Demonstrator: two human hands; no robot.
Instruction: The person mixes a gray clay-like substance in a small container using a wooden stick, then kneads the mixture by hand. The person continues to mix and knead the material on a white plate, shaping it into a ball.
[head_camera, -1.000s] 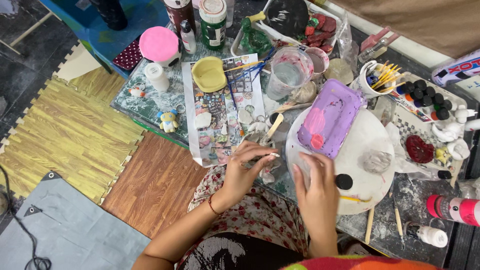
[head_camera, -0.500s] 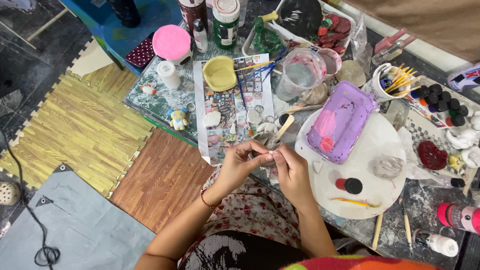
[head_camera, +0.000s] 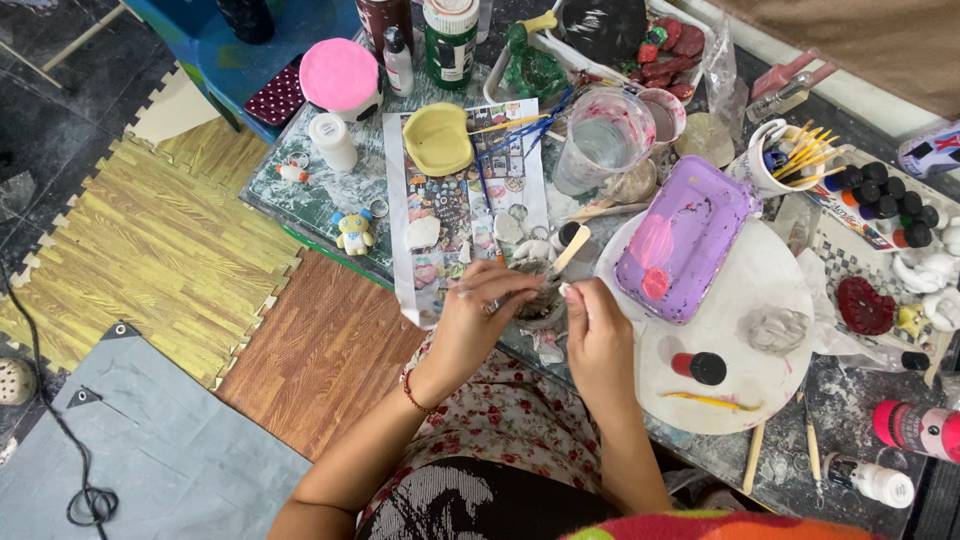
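My left hand (head_camera: 478, 318) and my right hand (head_camera: 598, 338) meet at the near edge of a cluttered craft table. Between them is a small grey and white clay piece (head_camera: 537, 300). The left fingers are closed on a thin tool whose tip lies against the piece. My right thumb and forefinger pinch the piece's white edge. A wooden stick (head_camera: 573, 250) lies just beyond the fingertips. A red bracelet circles my left wrist.
Right of my hands lies a round white plate (head_camera: 770, 270) with a purple tray (head_camera: 680, 240), a grey clay lump (head_camera: 775, 328) and a small red bottle (head_camera: 700, 367). Behind are a printed sheet (head_camera: 465, 200), a yellow dish (head_camera: 437, 138), a clear cup (head_camera: 600, 140), and a mug of brushes (head_camera: 775, 160). Foam mats (head_camera: 150, 240) cover the floor left.
My right hand has left the white plate and moved left to join the left hand at the small clay piece. The view has shifted slightly.
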